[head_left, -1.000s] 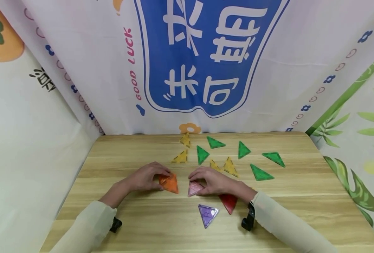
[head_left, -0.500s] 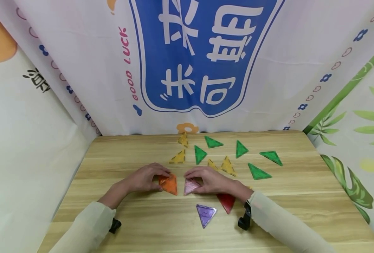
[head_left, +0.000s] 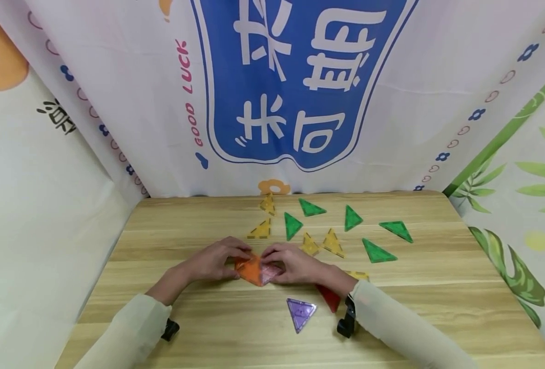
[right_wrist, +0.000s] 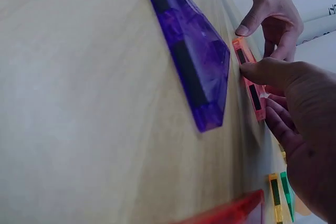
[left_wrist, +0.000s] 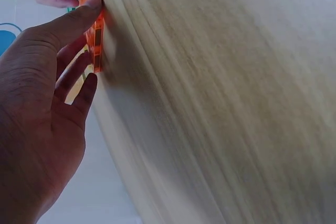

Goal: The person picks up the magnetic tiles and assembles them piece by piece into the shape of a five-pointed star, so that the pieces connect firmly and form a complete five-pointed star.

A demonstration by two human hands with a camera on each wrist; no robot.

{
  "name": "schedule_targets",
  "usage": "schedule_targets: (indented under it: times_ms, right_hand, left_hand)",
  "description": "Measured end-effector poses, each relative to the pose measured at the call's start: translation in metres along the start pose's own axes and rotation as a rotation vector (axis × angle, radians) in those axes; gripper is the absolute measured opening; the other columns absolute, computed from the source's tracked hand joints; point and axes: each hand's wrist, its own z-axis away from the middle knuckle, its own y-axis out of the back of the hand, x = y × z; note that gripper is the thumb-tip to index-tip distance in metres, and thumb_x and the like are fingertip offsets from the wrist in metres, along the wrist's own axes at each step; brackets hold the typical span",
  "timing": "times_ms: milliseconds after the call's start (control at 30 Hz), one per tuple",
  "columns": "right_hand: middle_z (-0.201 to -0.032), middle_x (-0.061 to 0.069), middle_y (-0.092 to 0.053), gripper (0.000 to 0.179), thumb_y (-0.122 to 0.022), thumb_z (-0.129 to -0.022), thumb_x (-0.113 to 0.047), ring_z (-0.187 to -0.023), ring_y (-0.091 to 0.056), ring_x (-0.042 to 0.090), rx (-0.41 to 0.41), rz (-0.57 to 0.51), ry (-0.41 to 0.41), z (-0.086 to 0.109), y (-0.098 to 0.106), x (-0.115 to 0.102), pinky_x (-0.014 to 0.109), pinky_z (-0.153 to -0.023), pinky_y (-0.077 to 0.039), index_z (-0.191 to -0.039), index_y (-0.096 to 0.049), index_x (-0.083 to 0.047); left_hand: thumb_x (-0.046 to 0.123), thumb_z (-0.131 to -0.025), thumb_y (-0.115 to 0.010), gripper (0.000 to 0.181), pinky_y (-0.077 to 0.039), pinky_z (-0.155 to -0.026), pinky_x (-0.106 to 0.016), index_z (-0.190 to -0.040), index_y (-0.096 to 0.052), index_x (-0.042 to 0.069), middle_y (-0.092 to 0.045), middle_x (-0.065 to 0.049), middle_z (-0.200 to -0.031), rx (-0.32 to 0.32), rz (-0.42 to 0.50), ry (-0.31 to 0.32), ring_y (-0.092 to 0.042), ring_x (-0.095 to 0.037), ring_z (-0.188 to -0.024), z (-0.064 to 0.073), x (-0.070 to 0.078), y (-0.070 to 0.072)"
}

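Note:
In the head view, my left hand point(head_left: 214, 260) pinches an orange translucent magnetic tile point(head_left: 251, 271) just above or on the wooden table. From the other side, my right hand point(head_left: 295, 264) holds a pink triangular magnetic tile point(head_left: 268, 274) between thumb and fingers. The edges of the two tiles meet, or nearly so. In the left wrist view the thumb lies across the orange tile's edge point(left_wrist: 97, 35). The right wrist view has the right thumb on the pink tile's edge point(right_wrist: 254, 95). Fingers cover parts of both tiles.
A purple triangular tile point(head_left: 301, 313) lies nearer the person. A red tile point(head_left: 329, 297) sits partly under the right forearm, beside a yellow one point(head_left: 357, 275). Several green tiles point(head_left: 378, 251) and yellow tiles point(head_left: 333, 243) are scattered toward the table's back edge, below a printed curtain point(head_left: 162, 128).
The right hand has moved left with the pink tile, closing the gap to the orange tile. The left hand has stayed nearly still. More of the yellow tiles near the right hand now shows.

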Motion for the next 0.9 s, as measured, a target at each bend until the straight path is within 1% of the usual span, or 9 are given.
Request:
schedule_targets:
  times_ms: [167, 300, 500, 700, 833, 900]
  right_hand:
    - [-0.126, 0.004, -0.069, 0.040, -0.090, -0.086, -0.019, -0.118, -0.064, 0.018, 0.046, -0.004, -0.017, 0.004, -0.003, 0.000, 0.029, -0.101, -0.054, -0.122, -0.078, -0.007]
    - [-0.124, 0.002, -0.070, 0.038, -0.090, -0.086, -0.019, -0.115, -0.064, 0.015, 0.051, -0.025, -0.026, 0.008, -0.003, -0.002, 0.027, -0.099, -0.054, -0.120, -0.079, -0.007]
    - [-0.127, 0.002, -0.070, 0.037, -0.087, -0.089, -0.019, -0.116, -0.066, 0.012, -0.004, -0.105, -0.038, 0.013, -0.002, -0.011, 0.024, -0.099, -0.055, -0.122, -0.078, -0.007]
    - [-0.130, 0.002, -0.069, 0.036, -0.086, -0.091, -0.023, -0.121, -0.065, 0.012, -0.053, -0.138, -0.009, 0.015, -0.006, -0.021, 0.023, -0.103, -0.053, -0.123, -0.077, -0.008]
    - [-0.132, 0.005, -0.068, 0.038, -0.085, -0.093, -0.024, -0.125, -0.064, 0.013, -0.069, -0.148, 0.020, 0.019, -0.006, -0.027, 0.024, -0.106, -0.052, -0.126, -0.076, -0.008]
    - [-0.133, 0.004, -0.068, 0.039, -0.085, -0.093, -0.025, -0.126, -0.063, 0.014, -0.076, -0.157, 0.020, 0.022, -0.005, -0.028, 0.025, -0.107, -0.051, -0.127, -0.076, -0.008]
  left_hand:
    - [0.020, -0.089, -0.088, 0.045, -0.051, -0.109, -0.047, -0.130, -0.075, 0.007, -0.061, -0.009, -0.137, 0.036, -0.051, -0.011, -0.053, -0.027, -0.130, 0.003, 0.003, -0.001]
    - [0.020, -0.091, -0.087, 0.043, -0.052, -0.107, -0.047, -0.129, -0.075, 0.006, -0.061, -0.008, -0.135, 0.038, -0.074, -0.001, -0.055, -0.026, -0.128, 0.005, 0.004, -0.002]
    - [0.027, -0.091, -0.086, 0.047, -0.051, -0.110, -0.049, -0.131, -0.074, 0.006, -0.061, -0.011, -0.142, 0.033, -0.077, 0.007, -0.055, -0.029, -0.134, 0.010, 0.009, -0.005]
    - [0.041, -0.093, -0.084, 0.051, -0.050, -0.112, -0.049, -0.131, -0.075, 0.009, -0.060, -0.010, -0.146, 0.047, -0.066, 0.013, -0.055, -0.029, -0.136, 0.010, 0.017, -0.009]
    - [0.039, -0.091, -0.086, 0.052, -0.048, -0.113, -0.051, -0.133, -0.074, 0.010, -0.059, -0.011, -0.149, 0.051, -0.096, -0.005, -0.054, -0.031, -0.139, 0.010, 0.020, -0.011]
    - [0.037, -0.089, -0.087, 0.055, -0.047, -0.115, -0.051, -0.134, -0.073, 0.010, -0.059, -0.012, -0.150, 0.058, -0.112, -0.018, -0.054, -0.031, -0.140, 0.010, 0.020, -0.012]
